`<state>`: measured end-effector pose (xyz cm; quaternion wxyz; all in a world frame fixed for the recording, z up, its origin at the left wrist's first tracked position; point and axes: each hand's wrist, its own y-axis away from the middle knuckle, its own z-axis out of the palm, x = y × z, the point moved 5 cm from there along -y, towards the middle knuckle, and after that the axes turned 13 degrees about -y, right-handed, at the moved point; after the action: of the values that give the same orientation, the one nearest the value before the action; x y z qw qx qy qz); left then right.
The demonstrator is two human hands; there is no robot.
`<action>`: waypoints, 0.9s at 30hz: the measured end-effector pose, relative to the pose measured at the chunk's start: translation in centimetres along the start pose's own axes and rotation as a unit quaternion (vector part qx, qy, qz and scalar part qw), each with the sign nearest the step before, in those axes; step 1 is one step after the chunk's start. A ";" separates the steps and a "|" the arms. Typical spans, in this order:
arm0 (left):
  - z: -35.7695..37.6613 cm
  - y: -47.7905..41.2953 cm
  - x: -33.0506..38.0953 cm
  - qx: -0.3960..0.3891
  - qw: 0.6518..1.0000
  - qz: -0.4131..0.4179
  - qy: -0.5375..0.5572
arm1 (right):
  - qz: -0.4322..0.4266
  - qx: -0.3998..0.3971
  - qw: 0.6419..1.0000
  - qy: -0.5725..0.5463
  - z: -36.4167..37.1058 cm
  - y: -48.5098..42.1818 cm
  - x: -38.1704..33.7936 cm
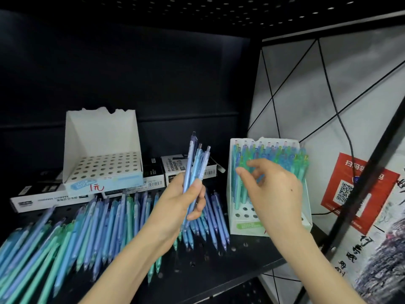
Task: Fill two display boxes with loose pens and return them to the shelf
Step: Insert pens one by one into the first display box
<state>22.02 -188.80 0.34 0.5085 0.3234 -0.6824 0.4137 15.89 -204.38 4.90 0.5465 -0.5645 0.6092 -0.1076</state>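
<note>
My left hand [183, 199] grips a small bunch of blue pens [195, 163], held upright above the shelf. My right hand [271, 189] hovers with loosely curled fingers in front of the right display box [241, 224], holding nothing that I can see. That white box stands upright and is nearly full of blue and green pens [278, 156]; a few holes in its front row are bare. A second white display box [103, 167], torn at the top, sits at the back left with all its holes bare. Many loose blue and green pens [92, 229] lie spread over the black shelf [219, 264].
Flat permanent-marker cartons [179, 168] lie behind and beneath the left box. A black upright post [359, 183] and a black cable [341, 128] run at the right, before a wall with a red QR sign [352, 194]. The shelf above hangs low overhead.
</note>
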 end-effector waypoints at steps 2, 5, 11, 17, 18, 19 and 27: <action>0.1 0.2 0.2 0.002 1.000 0.014 -0.021 | -0.051 0.059 0.997 -0.014 -0.4 0.5 -1.7; 0.6 0.3 0.2 -0.008 0.998 0.031 -0.045 | 0.014 0.000 0.994 -0.112 0.9 0.8 -2.7; 1.5 0.9 0.5 -0.046 0.993 0.064 -0.083 | 0.139 -0.072 0.954 -0.255 1.8 1.2 -2.3; 0.5 0.6 -0.3 0.032 0.992 0.043 -0.117 | 0.177 0.016 0.911 -0.372 -4.6 -0.7 -0.2; 0.2 0.5 -0.6 0.043 0.991 0.033 -0.124 | 0.163 0.032 0.923 -0.346 -5.4 -1.0 0.4; 0.1 0.4 -0.7 0.049 0.990 0.023 -0.130 | 0.148 0.037 0.938 -0.312 -5.7 -1.2 0.8; 0.4 0.2 -1.3 0.028 0.995 -0.007 -0.093 | 0.088 -0.019 0.985 -0.150 -2.8 -0.4 1.8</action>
<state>22.07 -189.03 -1.01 0.4363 0.3796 -0.7127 0.3970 14.35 -207.38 5.29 0.6282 -0.5286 0.5696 0.0387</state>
